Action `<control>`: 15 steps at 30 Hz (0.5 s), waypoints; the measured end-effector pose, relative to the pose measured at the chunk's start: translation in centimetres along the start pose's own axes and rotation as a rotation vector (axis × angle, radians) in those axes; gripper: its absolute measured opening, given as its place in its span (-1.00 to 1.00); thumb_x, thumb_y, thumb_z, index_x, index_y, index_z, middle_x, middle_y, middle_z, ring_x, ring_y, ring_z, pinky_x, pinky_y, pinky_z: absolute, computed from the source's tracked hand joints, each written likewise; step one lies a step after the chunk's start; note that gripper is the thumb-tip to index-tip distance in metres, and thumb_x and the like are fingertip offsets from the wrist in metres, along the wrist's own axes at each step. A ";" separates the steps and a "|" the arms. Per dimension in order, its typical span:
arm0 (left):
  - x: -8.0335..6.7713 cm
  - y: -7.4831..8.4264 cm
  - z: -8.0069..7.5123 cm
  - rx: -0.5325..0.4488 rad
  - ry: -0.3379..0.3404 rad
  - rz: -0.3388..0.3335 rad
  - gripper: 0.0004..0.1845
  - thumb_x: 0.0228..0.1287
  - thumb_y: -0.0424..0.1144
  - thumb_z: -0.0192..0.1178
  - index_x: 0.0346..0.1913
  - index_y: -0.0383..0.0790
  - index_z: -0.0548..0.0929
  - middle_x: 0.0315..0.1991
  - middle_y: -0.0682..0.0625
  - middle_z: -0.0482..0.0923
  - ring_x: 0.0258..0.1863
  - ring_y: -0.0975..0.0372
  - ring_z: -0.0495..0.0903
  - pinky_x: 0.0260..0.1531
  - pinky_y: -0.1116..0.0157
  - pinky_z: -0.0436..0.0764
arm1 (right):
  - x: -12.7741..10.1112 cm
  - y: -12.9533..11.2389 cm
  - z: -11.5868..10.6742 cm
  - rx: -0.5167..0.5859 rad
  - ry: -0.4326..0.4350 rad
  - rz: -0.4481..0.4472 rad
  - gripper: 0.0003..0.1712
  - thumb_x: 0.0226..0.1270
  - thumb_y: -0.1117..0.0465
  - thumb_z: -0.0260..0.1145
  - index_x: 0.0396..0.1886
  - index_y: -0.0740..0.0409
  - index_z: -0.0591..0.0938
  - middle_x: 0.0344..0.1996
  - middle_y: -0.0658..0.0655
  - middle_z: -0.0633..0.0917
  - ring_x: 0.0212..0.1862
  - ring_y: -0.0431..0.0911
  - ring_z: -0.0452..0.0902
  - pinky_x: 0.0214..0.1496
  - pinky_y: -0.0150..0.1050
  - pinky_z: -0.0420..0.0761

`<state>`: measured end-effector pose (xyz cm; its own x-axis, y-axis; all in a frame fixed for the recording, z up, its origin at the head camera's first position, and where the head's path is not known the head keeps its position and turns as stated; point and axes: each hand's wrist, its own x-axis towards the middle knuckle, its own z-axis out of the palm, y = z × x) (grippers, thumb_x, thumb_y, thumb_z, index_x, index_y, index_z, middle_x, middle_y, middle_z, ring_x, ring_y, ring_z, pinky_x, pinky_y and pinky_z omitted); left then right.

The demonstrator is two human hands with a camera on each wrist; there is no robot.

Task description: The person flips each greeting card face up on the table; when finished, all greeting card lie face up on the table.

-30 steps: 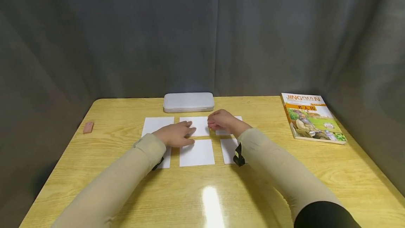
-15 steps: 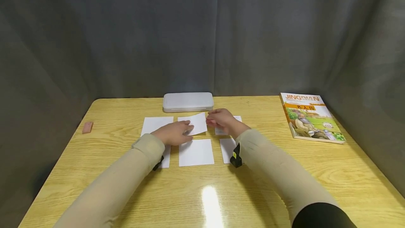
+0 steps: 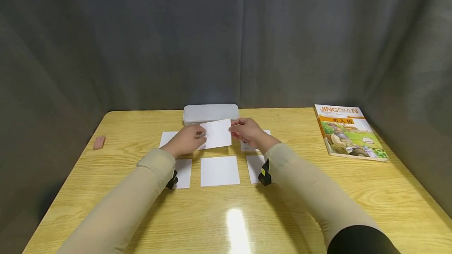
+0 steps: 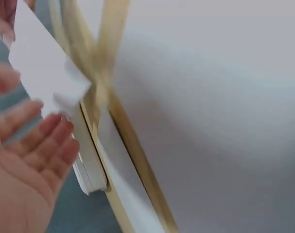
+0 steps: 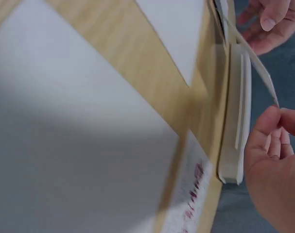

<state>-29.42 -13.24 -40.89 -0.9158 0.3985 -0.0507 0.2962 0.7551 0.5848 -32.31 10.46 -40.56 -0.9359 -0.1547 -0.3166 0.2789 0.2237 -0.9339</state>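
Right grip pinches 1 edge of the tilted white card; left grip is spread nearby. Slack pinch pressure could drop it.

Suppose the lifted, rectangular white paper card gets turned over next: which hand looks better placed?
Probably the right hand: its thumb and finger pinch one edge of the white paper card. The left hand is at the opposite end, its fingers loosely open, showing no firm grip.
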 end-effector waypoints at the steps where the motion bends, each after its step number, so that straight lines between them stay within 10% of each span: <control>1: 0.0 -0.1 -0.1 -0.052 0.030 -0.047 -0.51 0.54 -0.19 0.07 0.35 -0.44 0.52 0.21 -0.28 0.58 0.20 -0.07 0.55 0.26 0.00 0.50 | -0.1 -0.2 -0.2 0.005 -0.002 -0.010 -0.75 0.52 0.34 0.26 0.10 0.33 0.56 -0.19 0.14 0.61 -0.25 -0.13 0.54 -0.02 -0.28 0.64; 8: 0.5 -0.1 -0.5 -0.434 0.129 -0.245 -0.51 0.59 -0.22 0.01 0.40 -0.47 0.46 0.10 -0.29 0.60 0.01 0.04 0.58 0.13 0.11 0.56 | -0.4 -0.8 -1.2 0.049 -0.019 -0.042 -0.78 0.53 0.34 0.24 0.07 0.34 0.53 -0.09 0.20 0.61 -0.16 -0.07 0.54 0.08 -0.22 0.63; 15: 0.4 0.3 -0.3 -0.462 0.231 -0.229 -0.66 0.57 -0.30 0.05 0.22 -0.44 0.61 -0.08 -0.21 0.62 -0.25 0.10 0.59 -0.24 0.30 0.58 | -0.7 -0.8 -1.4 0.044 0.031 -0.020 -0.86 0.57 0.30 0.23 0.00 0.28 0.56 -0.17 0.15 0.60 -0.22 -0.09 0.52 0.04 -0.22 0.63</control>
<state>-29.81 -13.03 -40.51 -0.9937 0.0879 -0.0699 -0.0190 0.4817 0.8761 -32.14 11.70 -39.39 -0.9475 -0.1284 -0.2929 0.2684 0.1787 -0.9466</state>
